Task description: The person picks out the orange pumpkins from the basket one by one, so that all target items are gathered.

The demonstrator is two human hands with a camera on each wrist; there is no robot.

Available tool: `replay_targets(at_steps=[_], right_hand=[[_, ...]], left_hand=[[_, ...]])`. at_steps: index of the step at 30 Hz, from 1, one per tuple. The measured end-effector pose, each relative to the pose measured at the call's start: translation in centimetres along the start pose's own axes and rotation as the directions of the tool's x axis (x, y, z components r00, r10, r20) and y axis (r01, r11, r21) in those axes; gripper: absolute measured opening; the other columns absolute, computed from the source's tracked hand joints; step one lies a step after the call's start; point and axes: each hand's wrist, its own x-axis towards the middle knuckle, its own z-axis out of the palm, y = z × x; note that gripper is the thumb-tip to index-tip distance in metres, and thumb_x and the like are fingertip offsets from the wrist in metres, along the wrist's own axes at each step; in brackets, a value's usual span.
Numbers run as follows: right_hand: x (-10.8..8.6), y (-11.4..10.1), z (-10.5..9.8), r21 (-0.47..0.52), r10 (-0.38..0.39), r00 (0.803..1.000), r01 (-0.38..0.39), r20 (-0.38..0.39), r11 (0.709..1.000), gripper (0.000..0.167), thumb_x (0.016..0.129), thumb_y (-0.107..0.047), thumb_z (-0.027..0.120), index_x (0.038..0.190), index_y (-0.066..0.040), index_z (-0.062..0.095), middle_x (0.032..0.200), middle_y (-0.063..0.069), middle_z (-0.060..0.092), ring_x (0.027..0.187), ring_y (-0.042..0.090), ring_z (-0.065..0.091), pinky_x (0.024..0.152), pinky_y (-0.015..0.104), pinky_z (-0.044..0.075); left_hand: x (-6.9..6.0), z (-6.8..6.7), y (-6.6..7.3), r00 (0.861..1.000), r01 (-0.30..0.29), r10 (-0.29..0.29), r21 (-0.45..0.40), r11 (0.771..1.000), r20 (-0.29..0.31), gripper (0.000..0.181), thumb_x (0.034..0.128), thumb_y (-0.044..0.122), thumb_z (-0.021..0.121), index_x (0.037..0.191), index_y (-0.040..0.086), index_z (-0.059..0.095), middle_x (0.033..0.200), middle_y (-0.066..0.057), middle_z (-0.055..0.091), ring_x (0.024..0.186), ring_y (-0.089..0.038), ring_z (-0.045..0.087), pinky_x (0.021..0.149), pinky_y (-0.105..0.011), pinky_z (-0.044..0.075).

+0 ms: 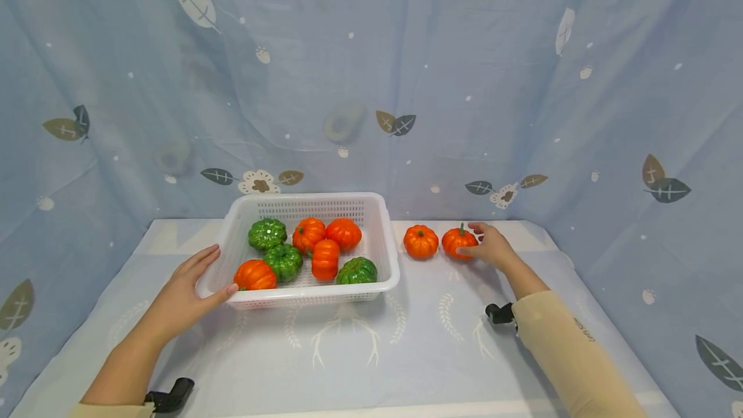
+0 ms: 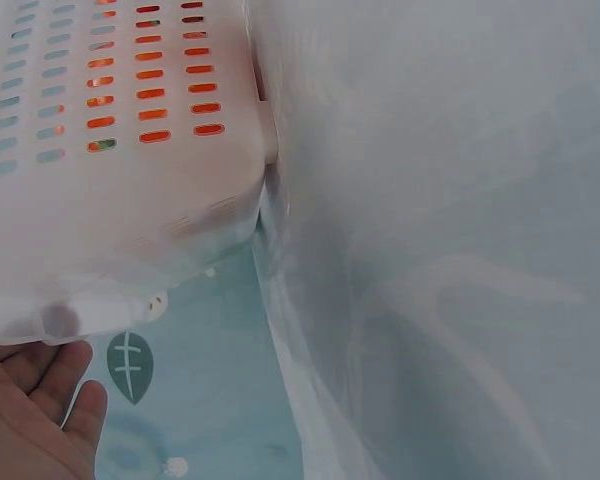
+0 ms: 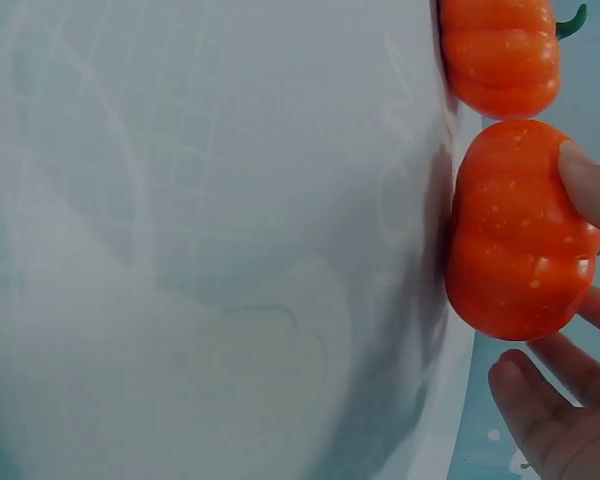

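In the head view a white plastic basket (image 1: 390, 262) holds several pumpkins, among them a green pumpkin (image 1: 267, 233) and an orange pumpkin (image 1: 255, 275). At its left front corner my left hand (image 1: 184, 292) touches the rim, fingers spread straight and thumb along the front edge. My right hand (image 1: 493, 248) holds the right-hand orange pumpkin (image 1: 456, 243) at its right side. In the right wrist view, the thumb presses on this pumpkin (image 3: 520, 235) and the fingers curve about its other side, the nearest finger standing off. Another orange pumpkin (image 1: 420, 242) sits just left of it.
The table (image 1: 406, 353) has a pale patterned cloth. Blue curtains (image 1: 464, 69) with leaf prints stand close behind the basket and on both sides. A black wrist mount (image 1: 499, 313) sticks out from the right sleeve, and another (image 1: 174, 395) from the left.
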Motion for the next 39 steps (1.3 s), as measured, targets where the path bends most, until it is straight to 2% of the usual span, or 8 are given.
replay_targets(at_steps=[5,15,23,30,39], right_hand=[[-0.3,-0.1,0.4,-0.004,0.028,0.999,-0.028,0.032,1.000,0.077,0.086,-0.028,0.081,0.147,0.002,0.043,0.142,0.029,0.048,0.125,0.046,0.049,0.107,0.059,0.041],[0.0,0.1,1.2,0.046,0.013,1.000,-0.013,0.011,0.999,0.078,0.084,-0.018,0.082,0.148,0.002,0.042,0.145,0.029,0.045,0.128,0.046,0.047,0.109,0.059,0.038],[0.5,0.3,1.5,0.060,0.002,1.000,-0.003,0.012,0.998,0.078,0.085,-0.017,0.082,0.148,0.002,0.040,0.145,0.029,0.043,0.127,0.046,0.046,0.109,0.059,0.039],[0.3,0.0,1.3,0.067,0.008,1.000,-0.008,0.007,0.998,0.078,0.085,-0.016,0.081,0.149,0.001,0.039,0.147,0.029,0.041,0.129,0.047,0.045,0.109,0.060,0.038],[-0.6,-0.7,0.2,0.014,-0.079,0.997,0.079,0.018,0.997,0.082,0.084,-0.018,0.081,0.149,0.004,0.037,0.149,0.034,0.036,0.132,0.054,0.039,0.108,0.065,0.036]], left_hand=[[-0.1,-0.1,0.2,1.000,0.007,-0.007,-0.001,1.000,0.002,0.094,0.0897,0.050,0.071,0.155,-0.002,0.029,0.160,-0.024,0.024,0.139,-0.055,0.025,0.100,-0.079,0.027],[-0.2,0.0,0.3,1.000,0.005,-0.005,0.004,1.000,-0.006,0.094,0.0890,0.050,0.072,0.154,-0.003,0.030,0.159,-0.025,0.026,0.138,-0.056,0.027,0.099,-0.080,0.028],[-0.2,0.1,0.3,0.999,0.031,-0.031,0.007,0.999,-0.008,0.096,0.0883,0.052,0.072,0.155,-0.002,0.028,0.159,-0.026,0.025,0.138,-0.056,0.027,0.099,-0.080,0.028],[-0.2,0.1,0.3,1.000,0.026,-0.026,0.004,1.000,-0.013,0.096,0.0887,0.052,0.071,0.155,-0.002,0.028,0.159,-0.026,0.025,0.138,-0.056,0.027,0.099,-0.080,0.028],[0.0,0.1,0.4,0.999,0.030,-0.030,0.003,1.000,-0.011,0.096,0.0884,0.052,0.071,0.155,-0.003,0.028,0.159,-0.027,0.025,0.138,-0.056,0.027,0.098,-0.080,0.029]])
